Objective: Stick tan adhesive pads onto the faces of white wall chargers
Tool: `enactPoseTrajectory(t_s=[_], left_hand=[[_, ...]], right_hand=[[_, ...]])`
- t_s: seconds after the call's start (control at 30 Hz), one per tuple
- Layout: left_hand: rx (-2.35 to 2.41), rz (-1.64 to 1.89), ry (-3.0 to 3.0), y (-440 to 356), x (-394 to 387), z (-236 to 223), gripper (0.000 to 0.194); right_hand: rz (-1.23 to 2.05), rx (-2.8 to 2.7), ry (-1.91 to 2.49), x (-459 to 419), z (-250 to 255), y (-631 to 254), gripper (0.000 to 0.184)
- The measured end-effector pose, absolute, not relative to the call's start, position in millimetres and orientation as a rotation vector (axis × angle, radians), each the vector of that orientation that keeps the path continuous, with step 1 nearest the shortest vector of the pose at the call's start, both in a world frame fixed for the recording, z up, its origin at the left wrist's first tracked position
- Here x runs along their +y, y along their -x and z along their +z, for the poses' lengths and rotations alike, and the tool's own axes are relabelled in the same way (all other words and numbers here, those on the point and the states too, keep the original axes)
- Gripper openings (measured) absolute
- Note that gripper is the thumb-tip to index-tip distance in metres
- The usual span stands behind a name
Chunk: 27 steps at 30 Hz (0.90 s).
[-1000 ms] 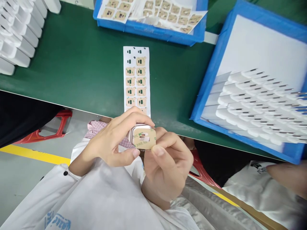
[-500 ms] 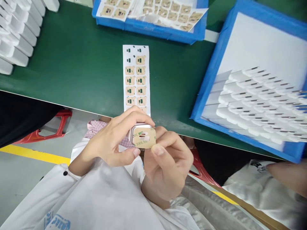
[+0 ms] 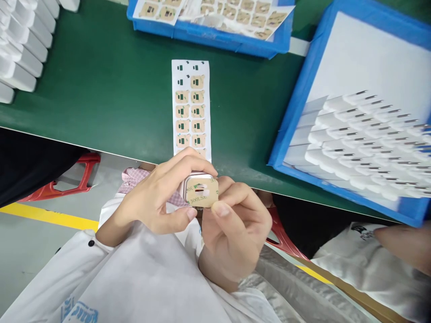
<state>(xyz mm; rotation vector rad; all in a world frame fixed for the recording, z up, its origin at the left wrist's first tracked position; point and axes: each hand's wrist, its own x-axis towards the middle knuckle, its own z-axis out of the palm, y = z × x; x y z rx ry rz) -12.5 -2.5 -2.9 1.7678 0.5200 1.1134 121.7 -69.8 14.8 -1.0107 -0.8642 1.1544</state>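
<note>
My left hand (image 3: 164, 193) is closed around a white plastic housing (image 3: 184, 188), its end face turned up toward me. Over that end face lies a tan adhesive sticker (image 3: 204, 197) with printed lettering and a cut-out in the middle. My right hand (image 3: 240, 229) pinches the sticker's right edge between thumb and forefinger. Whether the sticker is fully stuck down I cannot tell. Beyond my hands, a white sheet of stickers (image 3: 191, 119) lies on the green table, several tan pieces on it and bare spots at its far end.
A blue bin (image 3: 208, 38) at the back holds more sticker sheets. On the right, a blue tray (image 3: 296, 107) carries rows of white housings (image 3: 367, 143). More white housings (image 3: 20, 49) stand at the far left. Red stools (image 3: 84, 172) and a neighbouring person's sleeve (image 3: 350, 255) flank me.
The view has shifted slightly. Both hands keep almost the same hold, and the sticker's right edge sits a touch closer to the housing.
</note>
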Motion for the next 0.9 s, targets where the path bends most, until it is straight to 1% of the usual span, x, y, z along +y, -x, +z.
enactPoseTrajectory(t_s=[0.3,0.9], left_hand=[[0.549,1.097,-1.755,12.5,-3.7,-1.7,0.036],[0.584,1.091,-1.754,11.4,-3.2,-3.1,0.039]], right_hand=[[1.163,-0.849,1.016,-70.5,14.3,-122.0,0.015],[1.101,-0.9,1.093,-68.8,12.5,-121.6,0.018]])
